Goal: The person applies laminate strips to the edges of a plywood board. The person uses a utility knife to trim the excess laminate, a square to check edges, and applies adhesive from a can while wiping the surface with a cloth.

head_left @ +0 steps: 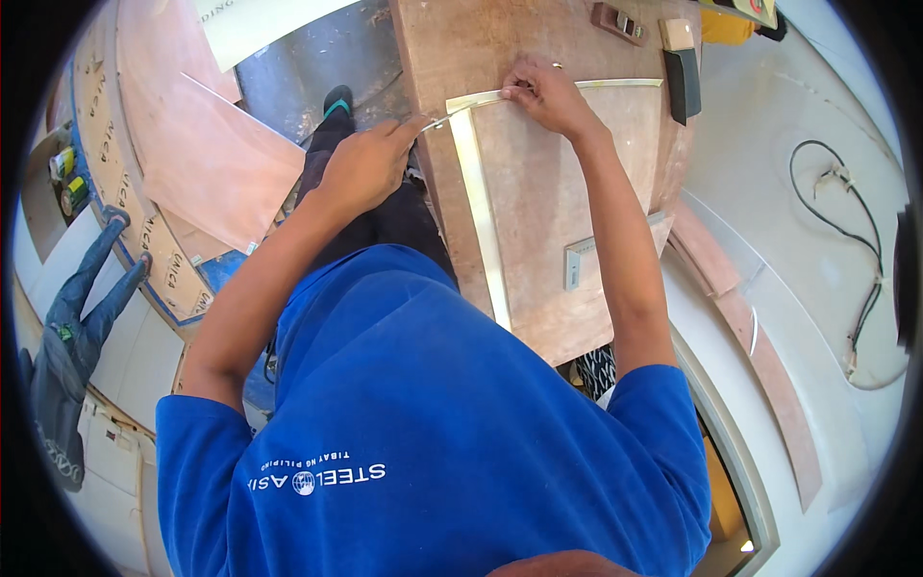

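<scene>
Head view: a thin tool (436, 124) is clamped in the left hand (370, 161) by the bench (481, 48) edge, the right hand (536, 93) pinched together over the pale strip (475, 99), where light, steady pressure seems best.

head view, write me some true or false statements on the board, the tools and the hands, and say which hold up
1. The try square lies left of the long cream strip. False: it lies to the right of it.
2. The hand plane is farther from the person than the try square. True.
3. The left hand lies flat on the middle of the wooden board. False: it is by the board's left edge, gripping a slim light piece.
4. The right hand is at the far cream strip. True.
5. The person wears a red shirt. False: the shirt is blue.
</scene>
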Action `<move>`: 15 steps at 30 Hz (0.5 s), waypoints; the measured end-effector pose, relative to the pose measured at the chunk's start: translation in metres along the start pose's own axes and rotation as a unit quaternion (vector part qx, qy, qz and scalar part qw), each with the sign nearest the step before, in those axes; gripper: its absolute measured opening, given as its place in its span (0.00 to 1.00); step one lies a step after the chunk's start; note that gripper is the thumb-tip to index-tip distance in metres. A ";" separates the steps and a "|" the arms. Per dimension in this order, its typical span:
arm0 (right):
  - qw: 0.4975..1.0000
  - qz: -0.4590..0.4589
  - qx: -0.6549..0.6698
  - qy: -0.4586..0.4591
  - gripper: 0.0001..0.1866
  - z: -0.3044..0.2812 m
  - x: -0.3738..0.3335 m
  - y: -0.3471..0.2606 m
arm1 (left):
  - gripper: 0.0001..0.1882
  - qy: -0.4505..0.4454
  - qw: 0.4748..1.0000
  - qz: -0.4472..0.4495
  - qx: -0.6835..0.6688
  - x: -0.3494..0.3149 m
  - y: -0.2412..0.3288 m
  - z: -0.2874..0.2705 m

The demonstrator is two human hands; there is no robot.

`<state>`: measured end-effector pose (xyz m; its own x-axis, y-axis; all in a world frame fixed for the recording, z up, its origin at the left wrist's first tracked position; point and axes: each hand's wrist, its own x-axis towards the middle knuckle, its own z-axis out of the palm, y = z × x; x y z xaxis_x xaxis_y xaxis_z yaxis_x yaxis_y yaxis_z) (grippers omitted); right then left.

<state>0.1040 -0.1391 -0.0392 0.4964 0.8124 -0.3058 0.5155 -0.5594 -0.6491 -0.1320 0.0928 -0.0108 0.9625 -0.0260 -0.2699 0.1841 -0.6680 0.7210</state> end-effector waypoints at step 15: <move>0.994 -0.011 -0.025 0.107 0.03 0.019 0.005 -0.005 | 0.23 -0.008 1.000 -0.011 0.005 0.009 0.010 -0.007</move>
<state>0.0903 -0.1294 -0.0510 0.6188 0.7740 -0.1340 0.5589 -0.5536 -0.6174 -0.1200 0.0912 -0.0009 0.9551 -0.0226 -0.2954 0.2031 -0.6757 0.7086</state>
